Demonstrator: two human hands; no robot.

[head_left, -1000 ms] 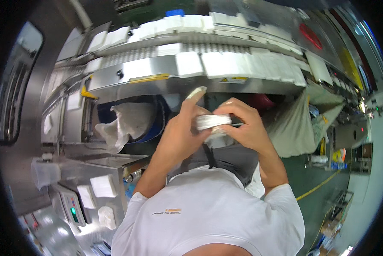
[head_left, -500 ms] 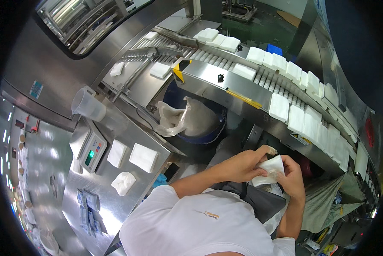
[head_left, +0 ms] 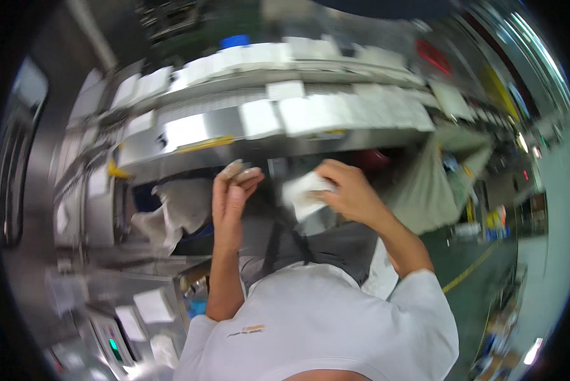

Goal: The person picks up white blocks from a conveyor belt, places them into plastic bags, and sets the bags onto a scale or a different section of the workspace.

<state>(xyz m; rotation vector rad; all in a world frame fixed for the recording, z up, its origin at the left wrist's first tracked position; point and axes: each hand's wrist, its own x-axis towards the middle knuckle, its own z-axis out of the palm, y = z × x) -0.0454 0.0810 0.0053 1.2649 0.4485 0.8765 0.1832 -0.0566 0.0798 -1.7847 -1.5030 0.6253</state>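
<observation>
My right hand (head_left: 350,190) grips a small white packet (head_left: 303,192) in front of my chest, below the steel conveyor (head_left: 190,130). My left hand (head_left: 233,190) is raised beside it, fingers together and straight, holding nothing and apart from the packet. Rows of white flat packets (head_left: 336,111) lie on the conveyor above both hands. The picture is blurred by motion.
A blue bin lined with a white bag (head_left: 171,213) stands at the left under the conveyor. A steel machine with a small control panel (head_left: 110,330) is at the lower left. A grey-green sack (head_left: 428,190) hangs at the right, above a green floor with a yellow line (head_left: 472,270).
The view has swung back toward the conveyor. My hands, earlier both on the white packet, have parted: the left let go and the right keeps the packet.
</observation>
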